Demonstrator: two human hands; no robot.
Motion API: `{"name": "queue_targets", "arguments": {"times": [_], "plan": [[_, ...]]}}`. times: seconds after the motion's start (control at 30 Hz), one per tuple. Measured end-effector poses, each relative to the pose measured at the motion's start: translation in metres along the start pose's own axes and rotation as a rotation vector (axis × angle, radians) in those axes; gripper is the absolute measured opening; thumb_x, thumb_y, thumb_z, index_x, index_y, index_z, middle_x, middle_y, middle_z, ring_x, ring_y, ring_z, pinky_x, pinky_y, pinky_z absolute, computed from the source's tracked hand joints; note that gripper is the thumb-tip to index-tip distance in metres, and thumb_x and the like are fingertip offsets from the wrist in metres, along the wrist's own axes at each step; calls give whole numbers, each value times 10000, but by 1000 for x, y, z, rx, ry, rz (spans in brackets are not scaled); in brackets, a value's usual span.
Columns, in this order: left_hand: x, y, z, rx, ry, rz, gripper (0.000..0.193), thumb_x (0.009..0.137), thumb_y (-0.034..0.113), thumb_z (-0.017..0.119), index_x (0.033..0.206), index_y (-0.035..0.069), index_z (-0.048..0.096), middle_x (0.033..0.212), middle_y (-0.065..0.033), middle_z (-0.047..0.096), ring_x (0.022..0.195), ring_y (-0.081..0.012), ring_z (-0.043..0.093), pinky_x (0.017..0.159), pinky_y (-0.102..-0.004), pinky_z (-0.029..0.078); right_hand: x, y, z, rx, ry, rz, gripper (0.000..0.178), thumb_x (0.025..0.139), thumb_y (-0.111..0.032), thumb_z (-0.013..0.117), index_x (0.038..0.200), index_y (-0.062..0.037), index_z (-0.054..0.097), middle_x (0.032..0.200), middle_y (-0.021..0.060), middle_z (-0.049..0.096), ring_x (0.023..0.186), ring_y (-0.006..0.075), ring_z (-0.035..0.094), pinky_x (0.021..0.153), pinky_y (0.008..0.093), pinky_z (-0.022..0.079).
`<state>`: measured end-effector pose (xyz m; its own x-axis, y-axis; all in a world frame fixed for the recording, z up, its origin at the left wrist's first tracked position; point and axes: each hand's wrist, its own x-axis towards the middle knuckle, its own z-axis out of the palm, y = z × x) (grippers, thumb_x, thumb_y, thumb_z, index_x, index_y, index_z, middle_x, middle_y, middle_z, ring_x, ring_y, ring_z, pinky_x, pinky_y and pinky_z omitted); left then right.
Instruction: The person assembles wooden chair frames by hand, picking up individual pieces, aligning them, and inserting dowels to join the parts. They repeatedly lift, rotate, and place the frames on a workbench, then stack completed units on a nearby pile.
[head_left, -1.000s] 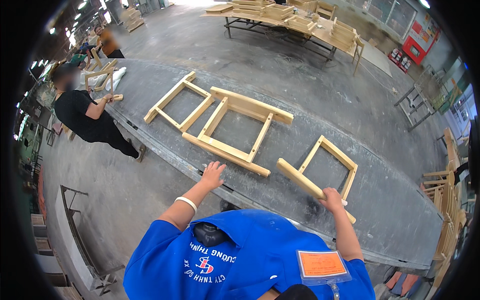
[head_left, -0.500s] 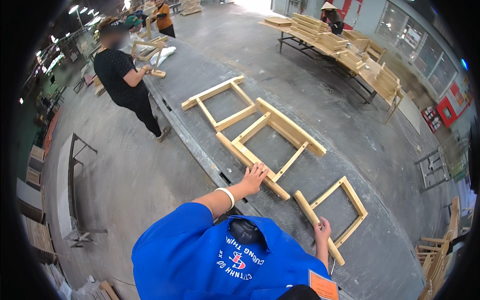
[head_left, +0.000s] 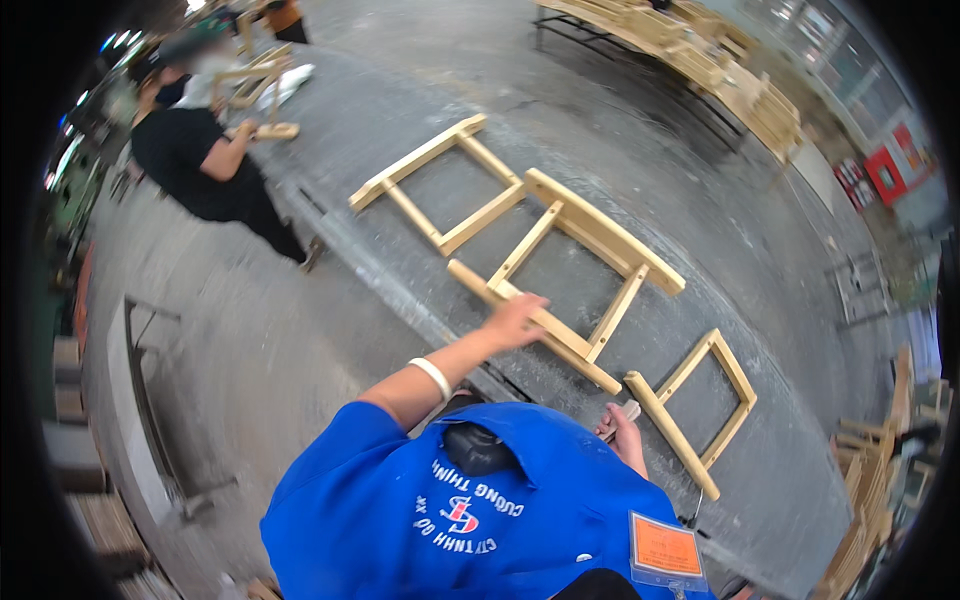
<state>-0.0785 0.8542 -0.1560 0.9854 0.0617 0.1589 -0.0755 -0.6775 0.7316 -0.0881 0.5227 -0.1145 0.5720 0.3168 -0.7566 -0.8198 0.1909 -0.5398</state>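
My left hand (head_left: 514, 321) rests on the near rail of a wooden frame (head_left: 577, 346) in the middle, its fingers stretched over the rail and slightly blurred. This frame has a wide far board and two crosspieces. Close to my body, my right hand (head_left: 624, 437) is closed around a small pale flat piece (head_left: 630, 409); its exact kind is too small to make out. Just right of that hand, apart from it, lies a smaller wooden frame (head_left: 680, 446) with a rounded near rail. Another wooden frame (head_left: 415, 160) lies beyond the middle one, at its far left.
All three frames lie on a long grey table (head_left: 440, 300). At its far left a person in black (head_left: 185, 160) holds a wooden frame (head_left: 275, 131). Another table (head_left: 690, 85) with wooden parts stands far right. Wooden pieces (head_left: 880, 440) are stacked at right; a metal stand (head_left: 140, 400) is at left.
My right hand has left the small frame's near rail and moved back toward my body, now showing the pale piece. My left hand stays on the middle frame. The whole view has shifted.
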Motion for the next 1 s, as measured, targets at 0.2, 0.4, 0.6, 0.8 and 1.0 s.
{"name": "queue_targets", "arguments": {"times": [0.2,0.4,0.6,0.8,1.0], "plan": [[45,-150,-105,60,171,-288,540,779,241,716,1224,-5,534,1128,-192,604,1062,-312,576,920,-395,448,20,9,71,-66,136,-140,218,863,-272,659,928,-91,556,683,-20,485,581,84,446,499,249,374],[104,-229,-103,376,-18,-409,725,748,255,725,1338,4,385,1230,-241,505,1134,-408,492,967,-448,408,8,31,101,-178,129,-274,210,909,-258,596,979,-72,527,678,-28,458,551,63,398,478,218,331],[126,-239,-85,351,-134,-476,568,741,192,728,1198,-19,465,1192,-255,515,1093,-419,515,918,-452,440,-12,75,94,-73,273,-188,223,901,-292,597,967,-88,540,644,-23,457,506,53,375,442,238,308],[128,-259,-105,339,-128,-404,406,734,160,726,1012,-42,509,1048,-249,569,1003,-434,547,861,-466,454,-11,76,96,-242,393,-244,270,878,-312,624,988,-77,552,652,-15,475,489,60,391,425,240,320],[135,-249,-172,200,51,-286,388,689,173,767,909,-41,531,862,-212,614,828,-399,598,749,-433,468,-1,80,107,-344,358,-256,258,866,-321,635,960,-88,573,653,0,493,478,73,411,418,250,338]]}}
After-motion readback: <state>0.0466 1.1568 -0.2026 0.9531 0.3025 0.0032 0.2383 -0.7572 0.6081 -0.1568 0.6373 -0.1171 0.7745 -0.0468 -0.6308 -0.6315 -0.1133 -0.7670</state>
